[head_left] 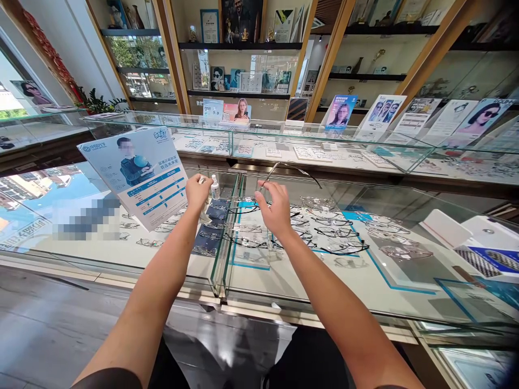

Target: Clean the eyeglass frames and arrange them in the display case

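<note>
My right hand (275, 208) pinches a pair of thin-framed eyeglasses (302, 170) above the glass counter, with one temple arm curving out to the right. The lenses are hard to make out. My left hand (198, 192) is closed on a pale crumpled cloth (206, 215), part of which hangs below the fingers. Just right of that hand, a small white bottle (215, 188) stands on the counter. Under the glass, between and beyond my hands, lie several eyeglasses (340, 246) in rows.
A printed sign (140, 178) leans upright on the counter left of my left hand. An open white box (450, 232) with a blue and checkered part lies at the right. Behind runs a second glass showcase (263, 132) with upright cards. The counter's front edge (284, 310) is near my body.
</note>
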`<control>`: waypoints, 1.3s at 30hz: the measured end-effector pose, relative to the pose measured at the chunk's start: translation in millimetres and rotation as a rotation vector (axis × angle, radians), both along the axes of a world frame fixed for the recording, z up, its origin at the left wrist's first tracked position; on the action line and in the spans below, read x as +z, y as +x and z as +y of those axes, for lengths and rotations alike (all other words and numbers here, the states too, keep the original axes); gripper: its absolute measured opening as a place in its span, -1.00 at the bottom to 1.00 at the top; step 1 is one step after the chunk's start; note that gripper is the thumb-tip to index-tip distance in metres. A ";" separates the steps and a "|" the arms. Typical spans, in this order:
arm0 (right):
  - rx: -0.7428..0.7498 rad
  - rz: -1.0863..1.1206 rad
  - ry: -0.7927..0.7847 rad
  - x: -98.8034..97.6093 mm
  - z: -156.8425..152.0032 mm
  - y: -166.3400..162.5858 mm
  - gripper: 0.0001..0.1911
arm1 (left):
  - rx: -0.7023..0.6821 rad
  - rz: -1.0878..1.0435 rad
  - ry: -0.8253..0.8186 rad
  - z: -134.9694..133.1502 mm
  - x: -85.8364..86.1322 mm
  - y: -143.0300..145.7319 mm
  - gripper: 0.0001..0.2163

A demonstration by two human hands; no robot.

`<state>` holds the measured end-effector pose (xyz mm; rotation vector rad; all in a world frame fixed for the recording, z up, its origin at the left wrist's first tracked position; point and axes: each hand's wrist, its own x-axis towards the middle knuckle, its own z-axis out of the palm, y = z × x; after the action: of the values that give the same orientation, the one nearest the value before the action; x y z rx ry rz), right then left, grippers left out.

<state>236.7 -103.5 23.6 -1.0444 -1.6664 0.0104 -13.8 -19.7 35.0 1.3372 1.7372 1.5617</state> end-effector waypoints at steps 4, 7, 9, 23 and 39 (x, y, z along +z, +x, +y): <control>-0.009 0.003 -0.008 0.9 -0.5 0.7 -0.73 | 0.006 0.107 -0.181 5.9 -9.1 -5.7 -0.81; -0.023 0.007 -0.012 1.2 -0.5 0.6 -0.73 | -0.058 0.225 -0.217 11.9 -16.6 -7.5 -0.47; -0.027 0.007 -0.012 1.1 -0.5 0.2 -0.73 | -0.085 0.318 -0.195 16.3 -23.1 -7.1 -0.39; -0.006 0.010 -0.045 2.2 -0.2 -0.9 -0.74 | -0.242 0.445 -0.191 36.0 -52.3 0.3 -0.82; 0.111 0.068 -0.111 8.6 -5.5 -3.1 -0.85 | -0.493 -0.035 0.005 14.0 -15.5 20.3 -0.80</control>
<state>233.6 -109.0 32.2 -1.0217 -1.6752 0.2110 6.5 -5.7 19.5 1.5796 1.2522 1.2968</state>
